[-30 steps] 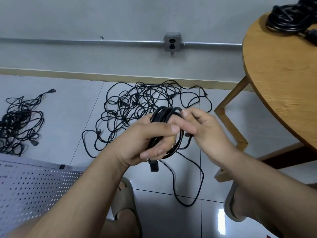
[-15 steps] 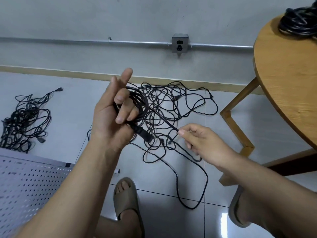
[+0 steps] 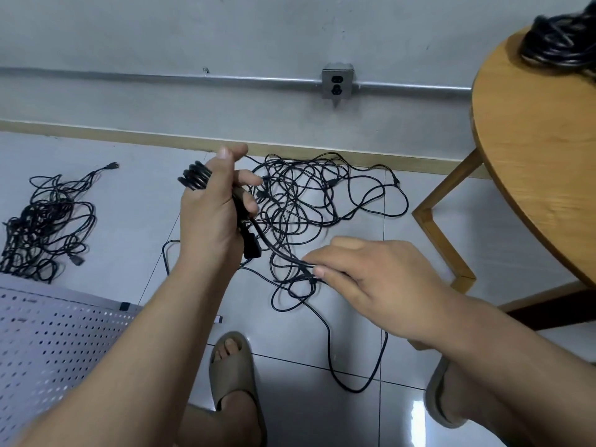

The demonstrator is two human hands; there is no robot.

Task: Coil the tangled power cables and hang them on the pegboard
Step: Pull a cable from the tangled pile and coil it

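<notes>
My left hand point(image 3: 214, 214) grips a small coil of black power cable point(image 3: 195, 179), with the loops sticking out behind the knuckles and a plug point(image 3: 251, 245) hanging below the palm. From that coil the cable runs down and right to my right hand point(image 3: 371, 275), which pinches it between thumb and fingers. Behind both hands a tangled heap of black cables point(image 3: 309, 201) lies on the tiled floor. A white pegboard point(image 3: 54, 343) lies flat at the lower left.
A second tangle of black cables point(image 3: 45, 221) lies on the floor at the left. A round wooden table point(image 3: 535, 146) stands at the right with coiled cables point(image 3: 561, 43) on top. A wall socket point(image 3: 337, 85) sits on a metal conduit. My sandalled feet point(image 3: 233, 366) are below.
My hands have come apart: the left one lifted the coil up and left, while the right slid down the cable to the lower right.
</notes>
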